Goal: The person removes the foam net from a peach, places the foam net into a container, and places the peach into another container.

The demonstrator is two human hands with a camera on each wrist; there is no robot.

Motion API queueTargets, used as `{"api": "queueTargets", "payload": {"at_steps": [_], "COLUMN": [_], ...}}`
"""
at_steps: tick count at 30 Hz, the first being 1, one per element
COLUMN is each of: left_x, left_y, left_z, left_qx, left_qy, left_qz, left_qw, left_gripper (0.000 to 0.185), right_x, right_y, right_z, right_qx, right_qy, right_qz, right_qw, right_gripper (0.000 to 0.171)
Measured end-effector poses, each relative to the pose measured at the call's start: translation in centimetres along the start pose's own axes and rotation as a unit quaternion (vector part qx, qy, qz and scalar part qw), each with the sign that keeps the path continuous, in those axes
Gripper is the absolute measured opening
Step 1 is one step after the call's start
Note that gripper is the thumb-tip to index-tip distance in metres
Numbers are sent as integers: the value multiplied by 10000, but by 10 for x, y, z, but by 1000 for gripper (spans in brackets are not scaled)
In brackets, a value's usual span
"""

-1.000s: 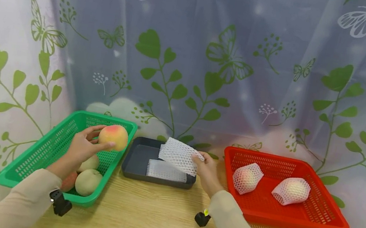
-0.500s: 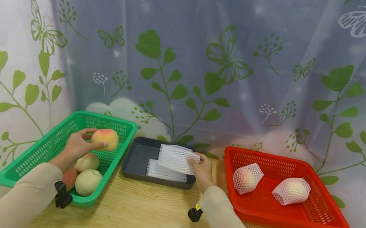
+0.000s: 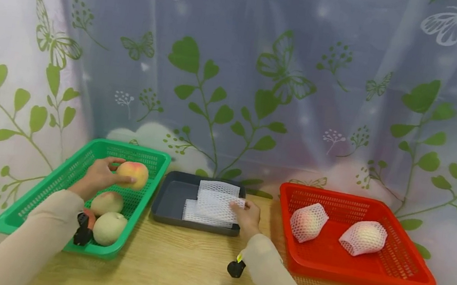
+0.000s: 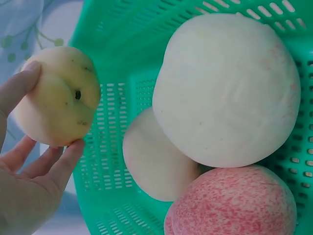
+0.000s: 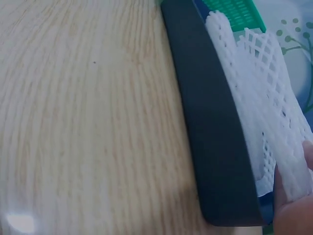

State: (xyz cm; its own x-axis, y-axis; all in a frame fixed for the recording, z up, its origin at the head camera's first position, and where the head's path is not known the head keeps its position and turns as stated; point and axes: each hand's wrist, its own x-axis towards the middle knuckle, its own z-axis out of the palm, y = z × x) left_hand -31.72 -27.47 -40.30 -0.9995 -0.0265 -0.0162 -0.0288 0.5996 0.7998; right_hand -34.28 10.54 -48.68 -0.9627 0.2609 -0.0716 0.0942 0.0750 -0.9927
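Note:
My left hand holds a yellow peach with a red blush above the green basket. In the left wrist view, thumb and fingertips grip the peach at its sides, its dark stem pit showing. Inside the basket lie two pale peaches and a red speckled one. At the dark grey tray, my right hand pinches the right end of a white foam net sleeve. Other flat net sleeves lie beneath it in the tray.
To the right stands a red basket with two peaches in foam nets. All three containers sit on a wooden table. A patterned curtain hangs close behind them.
My left hand has moved slightly left and down with the peach. My right hand has moved down and left, and the raised net sleeve now lies lower, over the others in the tray.

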Motion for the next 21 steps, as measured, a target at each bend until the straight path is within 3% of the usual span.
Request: {"api": "queueTargets", "payload": {"at_steps": [13, 17, 21], "left_x": [12, 10, 11], "left_y": [-10, -13, -16], "left_z": [6, 10, 14], "left_qx": [537, 663, 759], "left_qy": [-163, -224, -259], "left_qz": [16, 65, 150], "left_qw": [9984, 9975, 9967], "left_gripper": [80, 77, 76], "right_x": [-3, -4, -6], "right_y": [10, 14, 18], "right_z": [9, 12, 15], "right_qx": [-167, -653, -1310], "right_qy": [225, 379, 538], "right_qz": [-298, -744, -1399], "right_qw": [9992, 9944, 9800], "right_gripper": [31, 26, 19]}}
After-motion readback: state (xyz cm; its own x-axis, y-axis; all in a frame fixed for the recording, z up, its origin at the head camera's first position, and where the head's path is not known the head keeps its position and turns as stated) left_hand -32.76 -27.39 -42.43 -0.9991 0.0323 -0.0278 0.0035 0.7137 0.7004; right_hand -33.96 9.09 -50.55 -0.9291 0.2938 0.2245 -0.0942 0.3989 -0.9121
